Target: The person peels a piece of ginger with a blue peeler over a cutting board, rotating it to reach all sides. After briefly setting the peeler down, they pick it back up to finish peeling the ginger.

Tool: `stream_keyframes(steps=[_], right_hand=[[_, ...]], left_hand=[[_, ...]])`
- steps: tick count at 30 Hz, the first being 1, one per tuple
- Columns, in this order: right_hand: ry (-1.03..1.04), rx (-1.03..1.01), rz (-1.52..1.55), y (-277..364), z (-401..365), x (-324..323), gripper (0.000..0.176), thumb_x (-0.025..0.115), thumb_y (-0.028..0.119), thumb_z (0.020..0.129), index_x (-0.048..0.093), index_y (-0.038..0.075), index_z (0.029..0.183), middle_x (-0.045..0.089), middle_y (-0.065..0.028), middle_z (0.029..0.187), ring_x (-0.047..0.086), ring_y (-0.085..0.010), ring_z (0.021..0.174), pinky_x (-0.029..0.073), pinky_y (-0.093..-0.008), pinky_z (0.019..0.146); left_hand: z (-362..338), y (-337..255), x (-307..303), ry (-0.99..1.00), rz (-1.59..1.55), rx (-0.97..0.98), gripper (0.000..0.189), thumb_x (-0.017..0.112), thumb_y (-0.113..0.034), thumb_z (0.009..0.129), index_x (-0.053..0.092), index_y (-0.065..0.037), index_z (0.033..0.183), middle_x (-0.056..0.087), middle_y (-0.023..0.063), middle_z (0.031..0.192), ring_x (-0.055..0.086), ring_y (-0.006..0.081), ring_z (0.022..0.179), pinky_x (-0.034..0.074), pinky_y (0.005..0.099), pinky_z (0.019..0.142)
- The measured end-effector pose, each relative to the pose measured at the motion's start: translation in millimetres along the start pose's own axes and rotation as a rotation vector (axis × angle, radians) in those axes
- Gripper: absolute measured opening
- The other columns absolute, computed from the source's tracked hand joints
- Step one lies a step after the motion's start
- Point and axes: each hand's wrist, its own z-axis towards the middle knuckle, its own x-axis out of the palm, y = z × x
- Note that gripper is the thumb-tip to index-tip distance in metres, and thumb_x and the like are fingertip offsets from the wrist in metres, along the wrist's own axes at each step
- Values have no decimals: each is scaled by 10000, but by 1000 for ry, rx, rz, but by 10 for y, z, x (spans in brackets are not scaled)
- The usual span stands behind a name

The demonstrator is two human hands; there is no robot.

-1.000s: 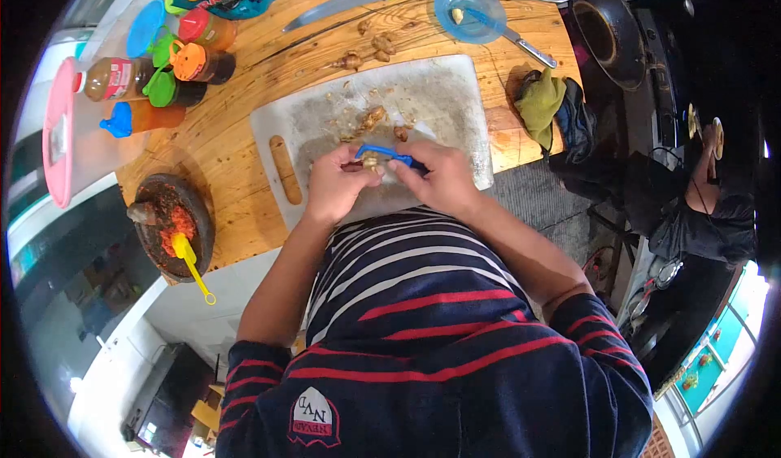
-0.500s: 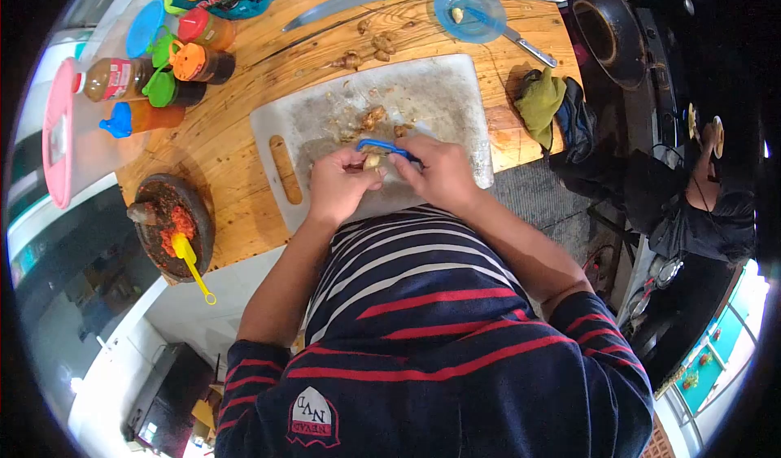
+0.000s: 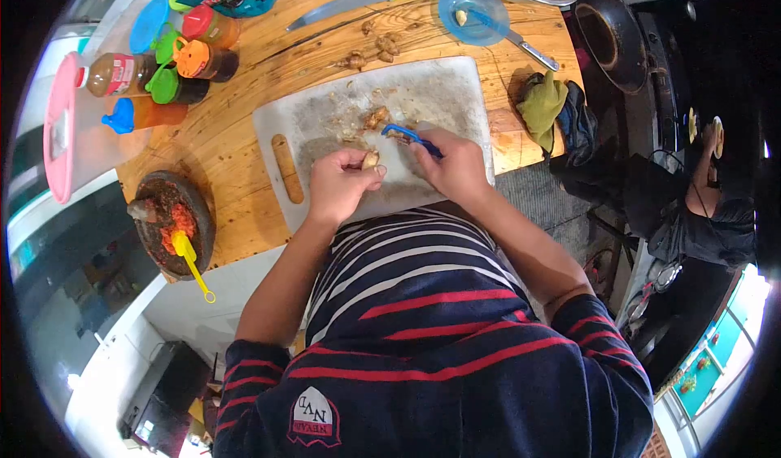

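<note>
My left hand [image 3: 343,183] pinches a small, knobby, ginger-like root piece [image 3: 371,159], pale where its skin is off, over the white cutting board [image 3: 443,80]. Closed round the handle of a blue peeler [image 3: 403,132], my right hand [image 3: 455,169] is a short way right of the root. The peeler's head is apart from the root and points left. Brown peelings [image 3: 377,117] and small scraps lie on the board just beyond both hands. Several unpeeled root pieces [image 3: 387,47] rest on the wood past the board.
On the wooden table [image 3: 244,173] are a large knife [image 3: 350,4], a blue bowl [image 3: 449,28] with a pale piece and another knife, sauce bottles [image 3: 213,59], and a stone mortar [image 3: 203,214] with red paste. A green cloth [image 3: 541,108] lies right. Another person [image 3: 706,214] is at far right.
My right hand has drawn the peeler away from the root, to the right and slightly up. My left hand still holds the root in nearly the same place.
</note>
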Motion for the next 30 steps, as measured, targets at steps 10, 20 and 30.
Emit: stream_keyframes(steps=[10, 20, 30], right_hand=[[26, -40, 92, 123, -68, 37, 194, 718, 243, 878, 715, 66, 958, 691, -152, 820, 679, -358, 730, 536, -447, 634], [-34, 52, 123, -104, -130, -20, 203, 721, 228, 881, 729, 52, 983, 697, -171, 818, 670, -362, 673, 532, -432, 617], [-17, 8, 194, 158, -45, 8, 212, 761, 204, 885, 727, 19, 983, 698, -169, 785, 678, -251, 639, 525, -343, 597]], left_hand=[[-4, 13, 10, -5, 60, 8, 198, 771, -4, 842, 667, 63, 996, 718, 115, 841, 696, 153, 729, 598, 275, 658], [-69, 63, 43, -74, -93, 76, 216, 767, -11, 860, 668, 79, 1030, 723, 122, 874, 703, 155, 734, 601, 278, 670], [-28, 110, 51, -64, -4, 196, 219, 767, 14, 849, 674, 64, 1041, 728, 99, 903, 688, 124, 752, 583, 259, 678]])
